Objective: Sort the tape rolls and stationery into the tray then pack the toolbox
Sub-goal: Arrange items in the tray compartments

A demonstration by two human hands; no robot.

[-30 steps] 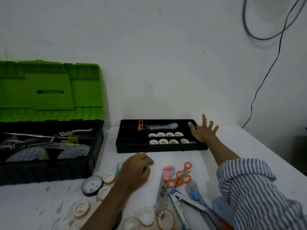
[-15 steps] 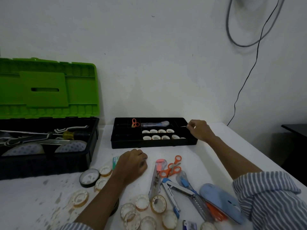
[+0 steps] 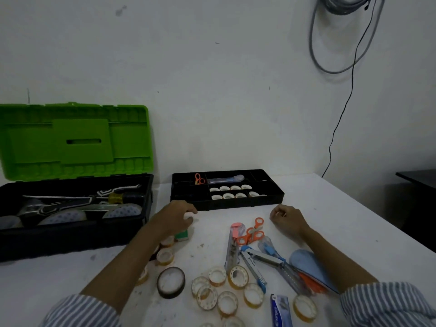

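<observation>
1. Black tray [image 3: 236, 204] sits at the far middle of the white table [image 3: 342, 220], by the wall. Two rows of small tape rolls [image 3: 228, 196] fill its right-centre compartments. Far compartments: orange scissors [image 3: 199, 179] and a bluish cutter [image 3: 226, 179].
2. Still loose on the near side: second orange scissors [image 3: 252, 232], pink-capped cutter [image 3: 233, 246], stapler [image 3: 257, 265], black tape roll [image 3: 171, 282], a cluster of clear tape rolls [image 3: 238, 277], blue packet [image 3: 280, 310], and a blue oval case [image 3: 309, 265].
3. Left hand [image 3: 174, 218] is just near of the tray's near-left corner, fingers loosely curled, nothing visible in it. It sits over a small green box [image 3: 182, 236].
4. Right hand [image 3: 286, 219] is just near of the tray's near-right corner, fingers curled in. Can't tell whether it pinches anything.
5. Toolbox [image 3: 70, 234] is left of the tray, green lid [image 3: 75, 140] up against the wall, tools inside.
6. Cables [image 3: 339, 43] hang on the wall at far right.
</observation>
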